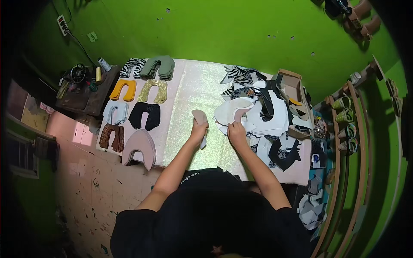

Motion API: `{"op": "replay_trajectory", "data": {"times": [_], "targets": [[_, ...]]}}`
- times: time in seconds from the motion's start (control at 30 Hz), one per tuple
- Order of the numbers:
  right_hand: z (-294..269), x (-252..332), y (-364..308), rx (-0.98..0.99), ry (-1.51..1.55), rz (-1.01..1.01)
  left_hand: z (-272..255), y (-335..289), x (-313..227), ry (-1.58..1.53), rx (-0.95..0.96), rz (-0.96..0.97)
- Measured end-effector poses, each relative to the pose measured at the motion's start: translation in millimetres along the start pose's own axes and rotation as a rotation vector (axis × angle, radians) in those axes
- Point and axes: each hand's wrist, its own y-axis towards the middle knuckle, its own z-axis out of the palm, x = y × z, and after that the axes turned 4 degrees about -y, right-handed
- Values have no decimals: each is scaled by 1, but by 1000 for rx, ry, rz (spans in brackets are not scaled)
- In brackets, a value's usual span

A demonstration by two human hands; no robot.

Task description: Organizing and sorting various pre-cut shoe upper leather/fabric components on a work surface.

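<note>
My left hand (198,130) is closed around a curved pinkish-beige cut piece (199,115), whose end sticks up above the fingers. Over the right-hand heap, my right hand (236,131) pinches a similar pinkish cut piece (239,112) that rests against white pieces. That heap of cut pieces (275,114) mixes white, black and zebra-striped material, overlapping loosely. Both hands hover near a glittery pale-gold sheet (183,137) lying along the middle of the table.
Stacks of U-shaped pieces line the table's left side, among them pink (139,144), black (145,115), orange (123,90) and green (158,68). A cardboard box (291,77) stands behind the heap. At left is a sewing machine (78,77); a wooden rack (353,124) holds shoes at right.
</note>
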Motion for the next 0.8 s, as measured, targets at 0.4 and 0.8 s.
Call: {"op": "replay_trajectory", "data": {"times": [0.4,0.8], "targets": [[0,-7,14,92,133,239,24,12,38,52,225,31],[-55,-60,64,-337,300,581,46,6,37,118,480,47]]}}
